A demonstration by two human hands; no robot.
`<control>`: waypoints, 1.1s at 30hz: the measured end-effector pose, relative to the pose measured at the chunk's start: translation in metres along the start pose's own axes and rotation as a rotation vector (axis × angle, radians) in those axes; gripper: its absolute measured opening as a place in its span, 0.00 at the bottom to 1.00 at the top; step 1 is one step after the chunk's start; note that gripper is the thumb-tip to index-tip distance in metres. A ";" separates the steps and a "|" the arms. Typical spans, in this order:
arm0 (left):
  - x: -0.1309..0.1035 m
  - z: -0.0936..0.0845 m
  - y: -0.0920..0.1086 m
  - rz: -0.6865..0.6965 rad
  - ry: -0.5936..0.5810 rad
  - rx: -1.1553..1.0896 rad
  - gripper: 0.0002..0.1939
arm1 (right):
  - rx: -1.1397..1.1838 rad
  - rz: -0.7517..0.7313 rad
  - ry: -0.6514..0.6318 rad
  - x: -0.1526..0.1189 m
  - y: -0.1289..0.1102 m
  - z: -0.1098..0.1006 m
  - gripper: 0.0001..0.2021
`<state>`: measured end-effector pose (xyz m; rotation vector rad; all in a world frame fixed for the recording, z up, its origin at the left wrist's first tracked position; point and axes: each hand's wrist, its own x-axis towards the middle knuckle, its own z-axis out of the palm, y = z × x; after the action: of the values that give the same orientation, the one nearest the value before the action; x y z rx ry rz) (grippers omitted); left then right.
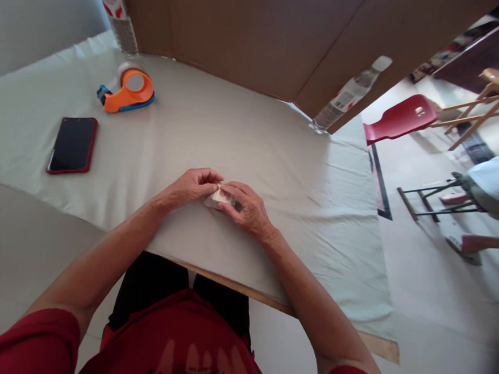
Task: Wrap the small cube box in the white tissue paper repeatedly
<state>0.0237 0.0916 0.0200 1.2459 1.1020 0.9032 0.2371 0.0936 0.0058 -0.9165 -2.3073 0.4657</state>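
Observation:
Near the front edge of the cloth-covered table [236,135], both hands meet around a small whitish object [219,197], perhaps wrapped in clear plastic; its kind cannot be made out. My left hand [196,186] pinches its left side with thumb and forefinger. From the right, my right hand [248,207] curls over it, fingers on top and thumb along the near side. Much of the object is hidden by the fingers.
An orange tape dispenser [130,93] and a dark phone in a red case [73,145] lie at the left. Two plastic bottles, one left [120,21] and one right [345,99], stand against a cardboard panel [251,33]. Beyond the right edge are a red chair [403,118] and a seated person's legs.

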 end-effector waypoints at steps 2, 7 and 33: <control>-0.001 0.001 0.002 -0.012 -0.005 0.011 0.17 | -0.027 -0.007 -0.007 0.001 0.000 0.000 0.17; -0.002 0.001 0.005 -0.003 -0.003 0.022 0.15 | -0.108 -0.053 -0.037 0.004 -0.003 -0.004 0.16; -0.003 0.002 0.009 -0.016 0.003 0.062 0.16 | -0.064 -0.083 0.036 -0.001 0.005 0.002 0.18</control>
<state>0.0254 0.0890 0.0289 1.2847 1.1480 0.8649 0.2388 0.0967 0.0014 -0.8484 -2.3290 0.3388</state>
